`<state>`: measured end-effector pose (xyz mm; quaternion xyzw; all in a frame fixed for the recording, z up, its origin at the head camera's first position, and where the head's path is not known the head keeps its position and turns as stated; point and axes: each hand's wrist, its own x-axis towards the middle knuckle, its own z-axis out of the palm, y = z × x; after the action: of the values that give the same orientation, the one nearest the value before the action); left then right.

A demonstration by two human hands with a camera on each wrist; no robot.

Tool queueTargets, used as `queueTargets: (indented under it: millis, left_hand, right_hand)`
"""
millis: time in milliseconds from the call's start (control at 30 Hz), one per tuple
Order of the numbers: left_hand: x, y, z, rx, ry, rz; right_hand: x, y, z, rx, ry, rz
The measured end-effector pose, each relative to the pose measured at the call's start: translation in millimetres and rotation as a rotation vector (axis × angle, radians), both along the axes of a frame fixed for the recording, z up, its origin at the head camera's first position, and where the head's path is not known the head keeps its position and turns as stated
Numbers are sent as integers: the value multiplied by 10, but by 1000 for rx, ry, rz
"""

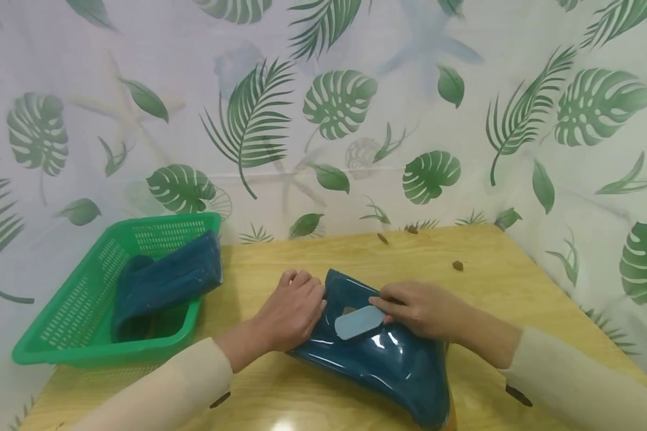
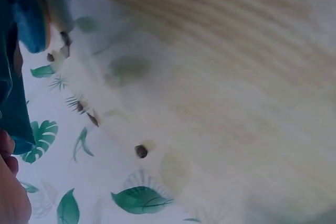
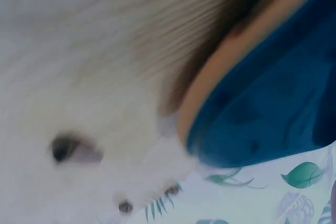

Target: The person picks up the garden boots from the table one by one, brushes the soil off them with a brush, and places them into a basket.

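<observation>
A glossy dark blue rubber boot (image 1: 350, 365) lies on its side on the wooden table, its toe pointing towards the near edge. My left hand (image 1: 293, 311) grips the boot's shaft near the top opening. Held in my right hand (image 1: 423, 308) is a light blue brush (image 1: 358, 322) with a flat oval back, lying over the upper side of the shaft; its underside is hidden. In the right wrist view the boot's toe (image 3: 262, 114) fills the right side, edged by a tan sole (image 3: 210, 85). The left wrist view shows part of the boot (image 2: 29, 24) at its left edge.
On the left stands a green plastic basket (image 1: 29, 353) with a second dark blue boot (image 1: 167, 281) leaning in it, its shaft over the rim. Small dark bits (image 1: 457, 265) lie on the table (image 1: 259, 395) towards the back right. A leaf-patterned sheet (image 1: 356, 197) hangs behind.
</observation>
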<state>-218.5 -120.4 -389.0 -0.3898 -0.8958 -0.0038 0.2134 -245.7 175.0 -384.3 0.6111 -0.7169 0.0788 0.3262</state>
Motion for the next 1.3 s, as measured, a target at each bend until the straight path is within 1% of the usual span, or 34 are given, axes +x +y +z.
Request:
queueTargets:
  millis: [67, 133, 233, 300, 400, 467, 500, 600, 667, 800, 900, 933, 1000, 1100, 1167, 1233, 1300]
  left_hand:
    - [8, -11, -22, 6, -9, -4]
    - [12, -14, -20, 26, 8, -8]
    - [9, -21, 4, 24, 43, -8]
    - [12, -33, 9, 20, 38, -6]
    - [11, -53, -3, 25, 17, -7]
    - [2, -54, 5, 44, 24, -16]
    - [-4, -50, 13, 53, 35, -22]
    - [-12, -45, 30, 46, 62, -34]
    - [-12, -45, 30, 33, 57, -30]
    - [-22, -31, 37, 34, 48, -21]
    - [-20, -21, 43, 19, 51, -23]
    - [-16, -24, 41, 9, 50, -21]
    - [-4, -37, 41, -6, 51, -8]
    - [-9, -52, 54, 0, 68, 0]
    - [-14, -59, 67, -2, 78, 1]
    - [-18, -74, 61, -15, 72, 12]
    - [-10, -93, 50, -22, 52, 31]
  right_hand:
    - [0, -13, 7, -24, -9, -23]
    - [-4, -38, 22, -36, -9, -30]
    - [-11, -36, 29, -5, 12, 18]
    - [2, -16, 18, 17, 5, 50]
    - [14, 4, 12, -17, -20, 17]
    - [10, 4, 11, -36, -17, -10]
    - [7, 5, 10, -41, -10, -10]
    - [-2, 10, 8, -16, 18, 32]
    - [-2, 13, 21, -19, 25, 36]
    - [-13, 8, 60, -25, 21, 2]
    - [-28, 25, 53, 12, 44, 48]
    - [-28, 31, 53, 16, 40, 57]
    - [-33, 36, 57, 5, 34, 28]
    - [-34, 30, 63, 3, 3, -5]
    - [-29, 31, 52, 16, 2, 12]
    - [-17, 28, 36, 17, -4, 31]
    - [-12, 13, 28, 3, -15, 9]
